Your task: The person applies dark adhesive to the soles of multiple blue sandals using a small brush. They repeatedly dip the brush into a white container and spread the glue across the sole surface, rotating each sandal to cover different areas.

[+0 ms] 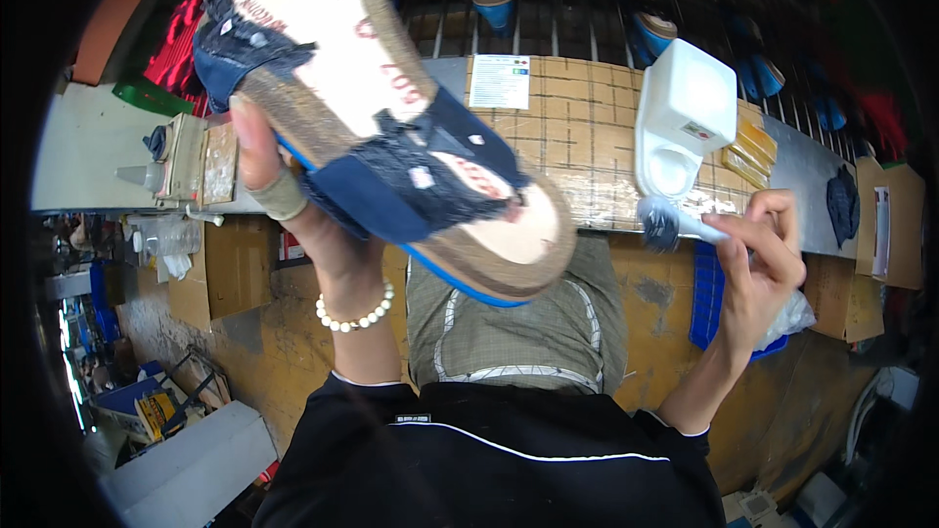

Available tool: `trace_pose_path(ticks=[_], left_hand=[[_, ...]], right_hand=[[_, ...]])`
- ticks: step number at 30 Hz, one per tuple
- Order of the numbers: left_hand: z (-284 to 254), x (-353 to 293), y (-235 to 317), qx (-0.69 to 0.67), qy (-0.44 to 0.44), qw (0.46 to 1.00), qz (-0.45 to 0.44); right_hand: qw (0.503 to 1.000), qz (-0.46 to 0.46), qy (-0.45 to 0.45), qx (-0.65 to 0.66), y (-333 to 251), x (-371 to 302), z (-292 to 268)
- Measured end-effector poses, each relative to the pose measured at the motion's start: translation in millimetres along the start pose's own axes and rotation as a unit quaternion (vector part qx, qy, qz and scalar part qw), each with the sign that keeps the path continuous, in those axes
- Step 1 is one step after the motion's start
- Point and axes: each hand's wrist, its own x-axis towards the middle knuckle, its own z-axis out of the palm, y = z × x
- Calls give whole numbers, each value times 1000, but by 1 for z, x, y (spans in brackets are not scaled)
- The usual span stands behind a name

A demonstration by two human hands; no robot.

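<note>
Sandal, navy-strapped (381, 161), grasped at its side in the left hand (308, 210), before the counter's (810, 161) near edge; brush (663, 223), pinched in the right hand (758, 254), probably best lightly loaded, sandal steadied, strokes short.

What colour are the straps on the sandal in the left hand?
The straps are dark navy blue, best seen in the head view.

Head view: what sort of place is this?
Likely a shoemaking workshop: the left hand holds a sandal with frayed dark-blue straps, the right hand a brush, and what looks like more blue footwear sits among metal bars.
</note>
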Motion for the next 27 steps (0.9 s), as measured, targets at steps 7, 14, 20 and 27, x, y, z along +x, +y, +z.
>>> trace_pose_path(ticks=[7, 14, 20, 27], left_hand=[[-34, 8, -16, 245, -44, 892, 378], [-50, 11, -22, 340, -61, 785, 514], [-51, 14, -19, 326, -70, 812, 478], [-20, 9, -6, -30, -57, 997, 44]], right_hand=[[985, -156, -54, -59, -54, 27, 20], [961, -257, -64, -77, -54, 32, 11], [983, -180, -40, -5, -42, 25, 24], [984, -163, -59, 32, -29, 20, 25]])
